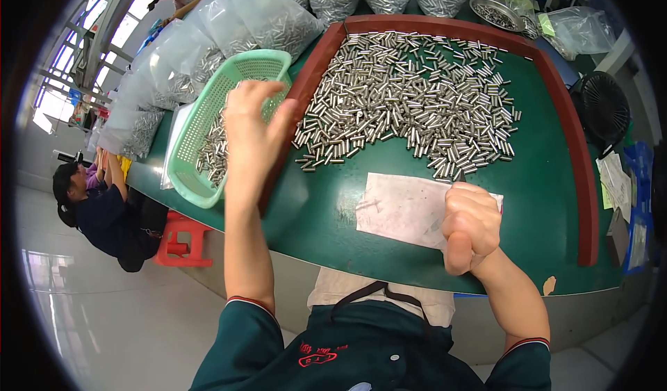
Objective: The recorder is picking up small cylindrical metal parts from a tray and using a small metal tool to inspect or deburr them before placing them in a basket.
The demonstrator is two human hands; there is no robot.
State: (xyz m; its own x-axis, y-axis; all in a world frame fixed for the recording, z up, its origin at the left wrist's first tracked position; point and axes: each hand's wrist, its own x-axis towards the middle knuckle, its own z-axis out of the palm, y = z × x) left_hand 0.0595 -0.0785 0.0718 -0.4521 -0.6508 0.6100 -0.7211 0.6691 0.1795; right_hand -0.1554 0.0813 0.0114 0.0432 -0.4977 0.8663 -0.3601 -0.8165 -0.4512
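Note:
My left hand (253, 123) is over the right side of a light green plastic basket (184, 137), its thumb and fingers apart and nothing seen in them. Inside the basket lie short metal pins (214, 148), partly hidden by that hand. My right hand (471, 224) is closed in a fist above the right end of a stained whitish cloth or sheet (399, 209). A small dark tip shows at the top of the fist, but what it belongs to is hidden. Beyond it, many loose silvery metal pins (410, 99) are spread on the green tabletop (313, 214).
A dark red raised border (566, 134) frames the pins. Clear bags of metal parts (267, 26) line the back and left. A metal bowl (497, 14) and a black fan (603, 109) stand at right. Two people work at left, near a red stool (184, 241).

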